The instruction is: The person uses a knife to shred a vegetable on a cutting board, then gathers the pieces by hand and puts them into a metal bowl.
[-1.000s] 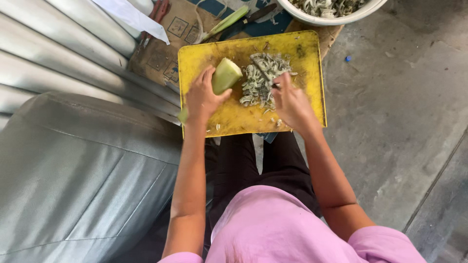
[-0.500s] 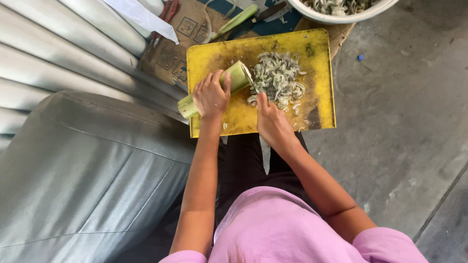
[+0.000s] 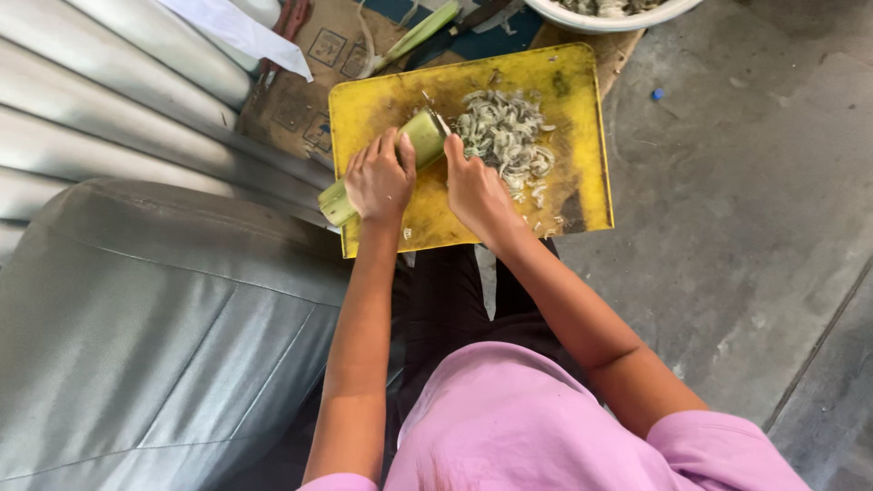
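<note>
A yellow cutting board (image 3: 382,100) lies on the ground in front of my knees. My left hand (image 3: 377,177) presses down on a pale green stalk (image 3: 420,136) that lies slanted across the board, its lower end (image 3: 335,202) sticking out past the left edge. My right hand (image 3: 473,186) grips a knife (image 3: 435,114) whose blade meets the stalk's cut end. A heap of thin greenish slices (image 3: 505,136) sits on the board just right of the blade.
A white bowl (image 3: 618,16) with more cut pieces stands beyond the board. Flattened cardboard (image 3: 318,55) and another green stalk (image 3: 423,32) lie at the back left. Corrugated metal (image 3: 109,109) and a grey cushion (image 3: 136,327) fill the left; concrete floor (image 3: 746,200) lies to the right.
My left hand has slid the stalk further onto the board. My right hand has brought the knife up to the stalk's cut end, where earlier it rested by the slices.
</note>
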